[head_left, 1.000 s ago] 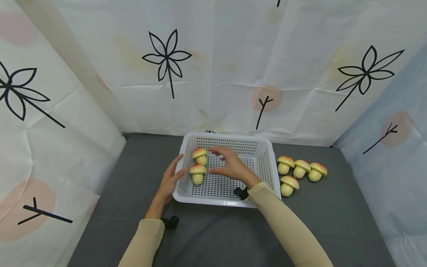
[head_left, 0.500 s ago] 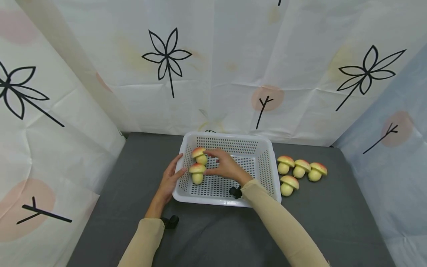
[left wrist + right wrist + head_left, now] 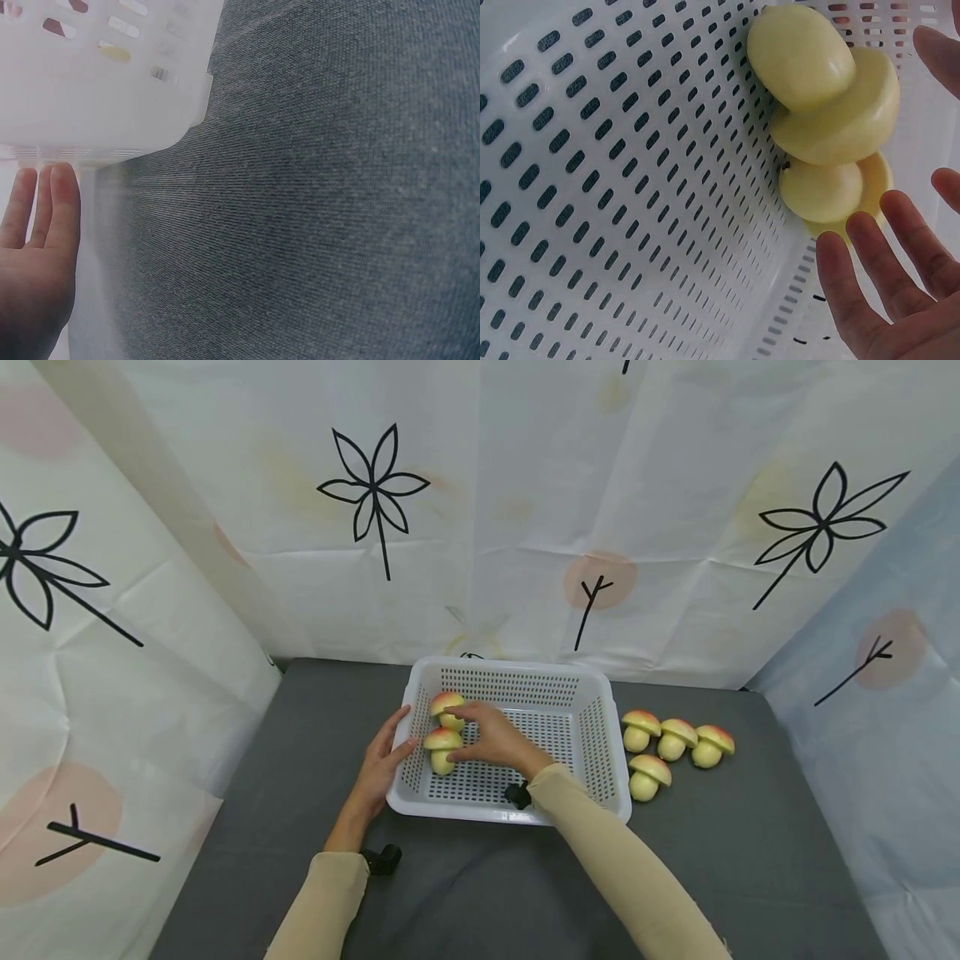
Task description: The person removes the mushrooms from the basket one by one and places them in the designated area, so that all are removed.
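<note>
A white perforated plastic basket [image 3: 517, 667] stands on a dark grey cloth. Two toy mushrooms lie along its left side: a far mushroom [image 3: 446, 701] and a near mushroom [image 3: 442, 740], with yellow stems and red-tinged caps. My right hand [image 3: 495, 740] hovers over them, fingers spread and bent; in the right wrist view there is a gap between thumb and fingertips [image 3: 832, 247], which lie close to the far mushroom [image 3: 821, 191]. My left hand [image 3: 377, 772] touches the basket's left side, thumb at the rim; the left wrist view has its fingers straight against the plastic.
Right of the basket lie several more mushrooms [image 3: 678, 737] on the grey cloth [image 3: 735, 827], one mushroom [image 3: 649, 777] nearer me than the others. Pale fabric walls [image 3: 510, 527] with leaf drawings close off the back and both sides.
My right hand has moved left and slightly down, its fingertips now over the two mushrooms in the basket. The left hand, basket and mushrooms look unmoved.
</note>
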Action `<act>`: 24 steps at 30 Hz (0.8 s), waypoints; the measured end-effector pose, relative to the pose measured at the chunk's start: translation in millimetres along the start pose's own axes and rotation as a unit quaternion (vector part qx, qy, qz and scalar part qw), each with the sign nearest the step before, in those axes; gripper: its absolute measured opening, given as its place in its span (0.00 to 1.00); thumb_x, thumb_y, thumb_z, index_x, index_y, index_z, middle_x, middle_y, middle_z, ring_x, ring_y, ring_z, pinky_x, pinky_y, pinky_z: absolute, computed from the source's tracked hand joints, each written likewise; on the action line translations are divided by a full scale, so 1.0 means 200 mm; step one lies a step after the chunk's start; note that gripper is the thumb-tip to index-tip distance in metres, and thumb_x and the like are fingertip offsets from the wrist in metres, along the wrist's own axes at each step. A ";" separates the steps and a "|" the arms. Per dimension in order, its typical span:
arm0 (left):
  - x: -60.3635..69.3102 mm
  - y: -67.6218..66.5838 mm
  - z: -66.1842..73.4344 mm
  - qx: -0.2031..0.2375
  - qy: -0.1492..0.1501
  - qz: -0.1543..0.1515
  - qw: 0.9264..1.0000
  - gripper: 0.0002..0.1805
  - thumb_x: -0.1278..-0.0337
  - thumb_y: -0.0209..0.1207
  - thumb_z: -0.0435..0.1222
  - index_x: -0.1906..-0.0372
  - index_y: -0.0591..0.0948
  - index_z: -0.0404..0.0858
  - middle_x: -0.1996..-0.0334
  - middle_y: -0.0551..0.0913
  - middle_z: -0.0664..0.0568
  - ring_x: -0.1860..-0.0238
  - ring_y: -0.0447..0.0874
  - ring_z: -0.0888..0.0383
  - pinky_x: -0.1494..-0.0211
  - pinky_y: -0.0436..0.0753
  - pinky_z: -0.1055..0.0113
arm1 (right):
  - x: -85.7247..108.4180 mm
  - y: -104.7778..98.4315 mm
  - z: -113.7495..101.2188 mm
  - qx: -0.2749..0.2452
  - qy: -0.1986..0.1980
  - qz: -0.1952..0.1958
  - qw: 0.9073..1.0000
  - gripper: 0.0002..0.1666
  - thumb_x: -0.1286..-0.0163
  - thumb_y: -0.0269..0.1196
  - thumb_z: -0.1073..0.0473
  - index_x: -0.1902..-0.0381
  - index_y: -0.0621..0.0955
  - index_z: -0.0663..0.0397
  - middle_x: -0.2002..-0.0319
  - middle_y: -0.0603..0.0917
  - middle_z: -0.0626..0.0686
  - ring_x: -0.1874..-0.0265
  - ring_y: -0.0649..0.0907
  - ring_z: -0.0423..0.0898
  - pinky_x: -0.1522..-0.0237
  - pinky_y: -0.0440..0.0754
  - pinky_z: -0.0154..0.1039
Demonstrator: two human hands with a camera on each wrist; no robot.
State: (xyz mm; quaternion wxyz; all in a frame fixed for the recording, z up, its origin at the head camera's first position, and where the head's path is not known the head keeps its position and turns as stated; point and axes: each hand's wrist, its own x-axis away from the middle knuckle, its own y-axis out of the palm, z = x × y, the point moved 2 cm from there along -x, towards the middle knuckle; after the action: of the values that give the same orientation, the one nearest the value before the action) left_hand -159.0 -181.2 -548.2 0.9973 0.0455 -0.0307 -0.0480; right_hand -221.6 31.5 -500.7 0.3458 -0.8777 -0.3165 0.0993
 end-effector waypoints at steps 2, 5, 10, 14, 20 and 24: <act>0.00 0.00 0.00 -0.001 0.001 -0.001 1.000 0.35 0.24 0.55 0.36 0.19 0.57 0.49 0.21 0.57 0.47 0.29 0.66 0.40 0.38 0.72 0.36 | 0.00 0.01 0.00 0.006 0.001 -0.004 1.000 0.47 0.43 0.79 0.54 0.28 0.73 0.56 0.36 0.76 0.60 0.38 0.76 0.57 0.39 0.75 0.52; 0.00 0.00 0.00 -0.001 0.002 -0.002 1.000 0.35 0.23 0.55 0.36 0.19 0.57 0.49 0.21 0.57 0.46 0.29 0.66 0.39 0.38 0.72 0.35 | -0.01 0.02 0.00 0.016 0.009 -0.008 1.000 0.47 0.43 0.80 0.53 0.28 0.73 0.55 0.36 0.75 0.59 0.38 0.76 0.55 0.39 0.75 0.51; 0.01 0.00 0.00 0.001 0.002 -0.001 1.000 0.35 0.24 0.55 0.36 0.19 0.57 0.49 0.22 0.58 0.46 0.29 0.66 0.39 0.39 0.72 0.35 | -0.02 0.03 0.00 0.033 0.024 -0.014 0.999 0.49 0.44 0.80 0.52 0.27 0.72 0.53 0.34 0.73 0.58 0.37 0.75 0.54 0.37 0.74 0.50; 0.01 0.00 -0.01 0.005 -0.001 -0.001 1.000 0.35 0.24 0.55 0.36 0.19 0.57 0.49 0.22 0.58 0.46 0.29 0.66 0.39 0.38 0.71 0.35 | -0.02 0.03 0.00 0.041 0.028 -0.020 0.999 0.50 0.44 0.80 0.51 0.26 0.72 0.54 0.35 0.73 0.58 0.38 0.75 0.54 0.37 0.74 0.50; 0.01 0.00 0.01 -0.006 -0.001 0.001 1.000 0.35 0.23 0.55 0.37 0.19 0.56 0.48 0.22 0.58 0.46 0.29 0.66 0.39 0.38 0.71 0.35 | -0.03 0.04 0.00 0.038 0.039 -0.028 0.998 0.51 0.45 0.80 0.52 0.26 0.71 0.54 0.36 0.72 0.58 0.41 0.75 0.54 0.39 0.75 0.50; 0.01 0.01 0.02 -0.008 -0.003 0.001 1.000 0.35 0.23 0.54 0.36 0.19 0.56 0.48 0.21 0.57 0.45 0.29 0.66 0.40 0.38 0.71 0.36 | -0.03 0.04 0.00 0.036 0.048 -0.032 0.998 0.52 0.46 0.81 0.53 0.26 0.71 0.53 0.39 0.72 0.58 0.44 0.75 0.52 0.41 0.75 0.49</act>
State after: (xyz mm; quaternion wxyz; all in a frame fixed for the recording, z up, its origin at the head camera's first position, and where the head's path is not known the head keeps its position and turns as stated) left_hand -157.5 -179.8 -544.5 0.9976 0.0375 -0.0330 -0.0470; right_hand -223.1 23.0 -506.9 0.3949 -0.8580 -0.3236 0.0569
